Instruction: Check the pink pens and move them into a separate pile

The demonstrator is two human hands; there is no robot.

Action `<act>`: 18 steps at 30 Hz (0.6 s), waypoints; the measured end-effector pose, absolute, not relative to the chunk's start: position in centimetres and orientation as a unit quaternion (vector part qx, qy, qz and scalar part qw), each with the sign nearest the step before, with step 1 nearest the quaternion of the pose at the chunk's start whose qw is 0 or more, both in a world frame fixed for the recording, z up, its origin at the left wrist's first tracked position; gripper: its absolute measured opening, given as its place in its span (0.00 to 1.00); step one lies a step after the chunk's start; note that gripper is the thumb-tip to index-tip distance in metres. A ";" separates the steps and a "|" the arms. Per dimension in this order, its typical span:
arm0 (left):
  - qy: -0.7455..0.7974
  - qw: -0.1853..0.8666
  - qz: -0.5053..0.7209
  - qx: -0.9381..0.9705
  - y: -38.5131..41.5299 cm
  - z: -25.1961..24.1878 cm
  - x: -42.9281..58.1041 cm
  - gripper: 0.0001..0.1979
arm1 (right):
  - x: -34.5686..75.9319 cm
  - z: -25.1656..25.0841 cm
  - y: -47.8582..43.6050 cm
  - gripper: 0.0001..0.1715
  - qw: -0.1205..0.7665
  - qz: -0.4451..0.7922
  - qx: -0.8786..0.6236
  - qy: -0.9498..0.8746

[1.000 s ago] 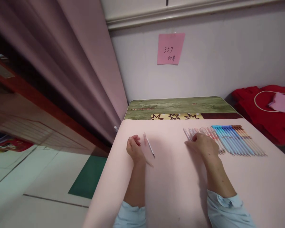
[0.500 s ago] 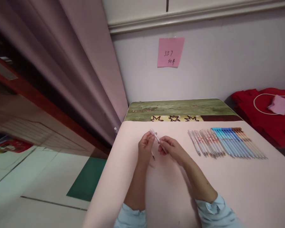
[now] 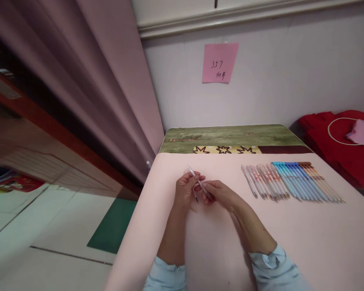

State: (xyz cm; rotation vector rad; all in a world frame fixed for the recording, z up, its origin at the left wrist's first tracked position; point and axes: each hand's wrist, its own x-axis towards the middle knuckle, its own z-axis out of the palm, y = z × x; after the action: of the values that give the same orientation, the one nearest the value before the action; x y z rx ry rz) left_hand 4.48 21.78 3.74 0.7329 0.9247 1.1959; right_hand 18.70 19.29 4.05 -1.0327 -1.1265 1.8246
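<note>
- Together, the fingertips of the left hand (image 3: 185,190) and the right hand (image 3: 219,194) pinch a slim, clear plastic pen (image 3: 199,182), held tilted just above the pale pink table cover (image 3: 291,242).
- Beneath them, a second pen's dark tip (image 3: 196,199) shows.
- Well apart to the right lies a row of pastel pens (image 3: 291,182).

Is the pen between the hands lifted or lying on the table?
Lifted. The left hand and right hand both pinch the pen, which slants above the pink table; its far end pokes out beyond the left hand.
</note>
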 end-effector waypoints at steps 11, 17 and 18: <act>0.451 0.600 0.586 0.305 22.4 2.9 4.4 0.15 | 18.3 2.9 19.8 0.26 0.390 0.588 -0.528 -0.473; 0.455 0.588 0.607 0.281 22.6 3.1 4.3 0.16 | 18.4 3.2 19.7 0.24 0.412 0.608 -0.501 -0.457; 0.453 0.591 0.608 0.275 22.6 3.1 4.3 0.16 | 18.4 3.2 19.7 0.24 0.426 0.599 -0.499 -0.458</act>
State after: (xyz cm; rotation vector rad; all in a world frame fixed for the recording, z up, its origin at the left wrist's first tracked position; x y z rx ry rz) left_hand 4.30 22.59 3.08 0.6405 1.0548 1.4140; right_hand 18.41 19.70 3.20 -1.2479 -1.1440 1.4981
